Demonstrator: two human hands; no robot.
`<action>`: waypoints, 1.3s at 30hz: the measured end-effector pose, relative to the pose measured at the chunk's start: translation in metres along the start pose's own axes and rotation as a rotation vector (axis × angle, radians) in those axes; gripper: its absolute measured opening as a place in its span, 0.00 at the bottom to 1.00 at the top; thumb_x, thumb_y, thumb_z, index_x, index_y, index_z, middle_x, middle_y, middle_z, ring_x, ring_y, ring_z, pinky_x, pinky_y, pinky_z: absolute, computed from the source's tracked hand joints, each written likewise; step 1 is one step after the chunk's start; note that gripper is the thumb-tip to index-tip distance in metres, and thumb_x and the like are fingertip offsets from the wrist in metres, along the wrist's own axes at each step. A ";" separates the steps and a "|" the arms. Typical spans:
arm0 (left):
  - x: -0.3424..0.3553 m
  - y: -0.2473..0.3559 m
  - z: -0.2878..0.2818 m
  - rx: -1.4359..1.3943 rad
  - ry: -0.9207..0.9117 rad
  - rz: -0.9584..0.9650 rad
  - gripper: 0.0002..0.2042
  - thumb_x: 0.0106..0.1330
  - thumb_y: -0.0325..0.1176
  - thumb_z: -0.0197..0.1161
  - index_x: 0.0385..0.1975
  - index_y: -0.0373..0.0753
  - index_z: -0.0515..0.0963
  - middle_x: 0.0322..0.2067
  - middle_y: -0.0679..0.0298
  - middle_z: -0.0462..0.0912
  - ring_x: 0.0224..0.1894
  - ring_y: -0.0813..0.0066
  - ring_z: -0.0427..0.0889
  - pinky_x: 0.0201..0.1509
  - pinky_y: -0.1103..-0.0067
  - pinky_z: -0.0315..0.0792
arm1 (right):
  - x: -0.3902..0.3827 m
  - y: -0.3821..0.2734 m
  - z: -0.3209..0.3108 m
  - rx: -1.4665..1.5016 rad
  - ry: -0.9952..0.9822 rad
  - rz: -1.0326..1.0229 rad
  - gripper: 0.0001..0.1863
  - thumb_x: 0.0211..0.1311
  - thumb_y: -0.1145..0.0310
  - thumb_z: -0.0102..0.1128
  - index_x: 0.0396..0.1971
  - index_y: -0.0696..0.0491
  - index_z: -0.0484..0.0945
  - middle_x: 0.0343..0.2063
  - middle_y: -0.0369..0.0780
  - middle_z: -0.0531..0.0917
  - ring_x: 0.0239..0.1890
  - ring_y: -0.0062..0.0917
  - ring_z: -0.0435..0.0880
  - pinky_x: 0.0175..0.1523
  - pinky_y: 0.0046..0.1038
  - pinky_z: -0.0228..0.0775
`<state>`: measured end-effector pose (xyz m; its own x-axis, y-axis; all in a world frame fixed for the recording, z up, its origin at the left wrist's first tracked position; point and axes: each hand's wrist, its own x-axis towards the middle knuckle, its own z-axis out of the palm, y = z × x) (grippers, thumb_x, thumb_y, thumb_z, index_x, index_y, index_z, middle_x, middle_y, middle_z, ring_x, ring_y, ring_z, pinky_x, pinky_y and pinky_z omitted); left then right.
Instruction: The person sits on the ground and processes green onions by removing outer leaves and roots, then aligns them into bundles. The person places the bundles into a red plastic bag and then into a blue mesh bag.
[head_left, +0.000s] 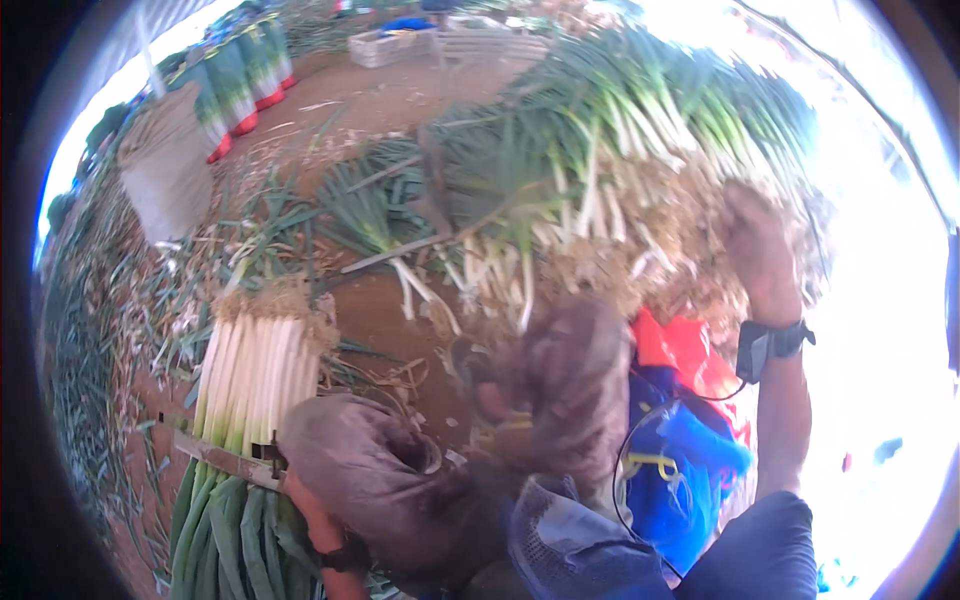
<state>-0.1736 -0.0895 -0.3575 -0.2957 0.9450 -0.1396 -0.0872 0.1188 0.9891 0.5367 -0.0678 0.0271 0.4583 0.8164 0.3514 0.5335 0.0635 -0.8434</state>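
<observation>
A thick bundle of leeks (255, 375) lies on the ground at my left, its roots pointing away and its green leaves toward me. A wooden slat (225, 460) with a dark fitting crosses it. My left hand (303, 500) is beside the slat's right end, mostly hidden by my knee, so its fingers do not show. Stretched out at the right, my right hand (755, 235) is at the rooty ends of a large heap of leeks (640, 110). Blur and glare hide its finger positions and anything in them.
Loose leeks (425, 290) and a long stick (395, 253) lie ahead. Blue and red plastic bags (690, 450) sit beside my right knee. Farther off are a pale sack (165, 170), standing leek bundles with red bases (240, 90) and a white crate (390, 48). Leaf scraps litter the left.
</observation>
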 end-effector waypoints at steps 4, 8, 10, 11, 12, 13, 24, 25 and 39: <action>0.009 -0.003 -0.018 0.650 -0.035 0.306 0.19 0.80 0.39 0.44 0.50 0.33 0.81 0.43 0.50 0.85 0.47 0.57 0.84 0.53 0.68 0.75 | -0.145 0.128 -0.082 0.227 0.273 0.417 0.09 0.67 0.70 0.65 0.45 0.55 0.83 0.32 0.33 0.80 0.32 0.18 0.79 0.40 0.23 0.72; -0.005 0.029 -0.019 0.930 -0.052 0.371 0.18 0.80 0.38 0.46 0.50 0.33 0.81 0.43 0.50 0.85 0.47 0.58 0.84 0.53 0.68 0.75 | -0.280 0.210 -0.099 0.097 0.131 0.633 0.08 0.70 0.66 0.62 0.38 0.55 0.82 0.27 0.32 0.79 0.28 0.17 0.79 0.33 0.22 0.72; -0.010 0.043 -0.013 1.010 -0.054 0.371 0.18 0.79 0.37 0.47 0.50 0.33 0.81 0.43 0.50 0.85 0.48 0.58 0.84 0.54 0.69 0.75 | -0.320 0.231 -0.067 0.274 0.334 0.852 0.12 0.70 0.67 0.61 0.43 0.60 0.83 0.32 0.36 0.83 0.33 0.20 0.84 0.39 0.24 0.78; -0.012 0.048 -0.011 1.055 -0.048 0.366 0.17 0.79 0.37 0.47 0.50 0.32 0.81 0.43 0.50 0.85 0.48 0.58 0.84 0.54 0.69 0.75 | -0.330 0.235 -0.053 0.235 0.321 0.891 0.13 0.70 0.67 0.61 0.45 0.62 0.83 0.34 0.38 0.85 0.35 0.22 0.85 0.41 0.25 0.79; -0.012 0.052 -0.007 1.087 -0.047 0.350 0.17 0.79 0.37 0.48 0.50 0.32 0.81 0.43 0.51 0.85 0.48 0.59 0.84 0.54 0.69 0.75 | -0.335 0.237 -0.039 0.194 0.217 0.854 0.14 0.69 0.67 0.61 0.46 0.62 0.83 0.33 0.38 0.86 0.34 0.23 0.86 0.41 0.26 0.79; -0.012 0.055 -0.006 1.116 -0.051 0.348 0.17 0.79 0.36 0.48 0.50 0.32 0.81 0.43 0.51 0.85 0.48 0.59 0.84 0.54 0.69 0.75 | -0.337 0.238 -0.024 0.151 0.115 0.821 0.15 0.68 0.67 0.62 0.46 0.62 0.84 0.33 0.38 0.86 0.33 0.24 0.86 0.40 0.27 0.80; -0.014 0.085 -0.012 1.302 0.006 0.279 0.14 0.77 0.33 0.53 0.50 0.32 0.82 0.44 0.51 0.85 0.49 0.61 0.84 0.57 0.70 0.75 | -0.201 0.328 0.007 -1.392 -0.007 -0.056 0.11 0.57 0.70 0.59 0.37 0.52 0.87 0.45 0.41 0.86 0.56 0.37 0.81 0.62 0.50 0.65; -0.014 0.092 -0.009 1.297 0.011 0.286 0.13 0.77 0.33 0.53 0.50 0.32 0.82 0.44 0.51 0.86 0.49 0.61 0.84 0.57 0.70 0.75 | -0.191 0.339 -0.002 -1.391 -0.094 -0.022 0.11 0.58 0.69 0.59 0.37 0.51 0.87 0.44 0.42 0.86 0.55 0.36 0.82 0.62 0.51 0.65; -0.142 0.287 0.209 1.145 -0.370 0.744 0.24 0.64 0.36 0.73 0.60 0.39 0.79 0.51 0.50 0.85 0.48 0.53 0.85 0.55 0.58 0.76 | -0.144 0.353 -0.142 -0.590 0.148 0.480 0.14 0.57 0.62 0.69 0.37 0.55 0.90 0.25 0.48 0.88 0.30 0.32 0.89 0.37 0.35 0.78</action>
<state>0.0421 -0.1254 -0.0438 0.3484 0.8985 0.2670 0.8379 -0.4263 0.3410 0.7599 -0.2443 -0.2633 0.8033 0.5891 0.0877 0.5235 -0.6281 -0.5757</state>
